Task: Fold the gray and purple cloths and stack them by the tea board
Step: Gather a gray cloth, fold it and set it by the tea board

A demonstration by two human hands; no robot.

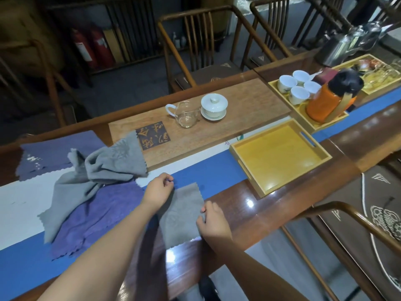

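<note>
Nearest to the camera, a small folded gray cloth (pixel 181 216) lies flat on the blue runner (pixel 206 177) and partly on the wooden table edge (pixel 256 218). The right hand (pixel 213 220) pinches the right edge of this cloth between thumb and fingers, and the left hand (pixel 159 190) pinches its far left corner with the fingers curled closed. To the left of the hands, an unfolded purple cloth (pixel 97 213) lies spread on the runner, and a crumpled gray cloth (pixel 97 170) lies across it, with one end resting on the near left corner of the tea board (pixel 238 114). A second purple cloth (pixel 54 155) lies flat further left, at the far side of the table. To the right of the hands stands a yellow tray (pixel 280 155) with cut handles, and nothing is inside it. On the tea board, beyond the cloths, I see a dark carved square (pixel 153 135), a glass pitcher (pixel 185 115) that looks empty, and just beside it a white lidded cup (pixel 214 106) on its saucer. Further right, another yellow tray (pixel 303 118) holds four white teacups (pixel 297 86) close together and an orange thermos (pixel 332 98) with a black top. Behind it, a third tray (pixel 379 81) holds glassware, which is too blurred to tell. Wooden chairs (pixel 195 42) stand on the far side of the table.
</note>
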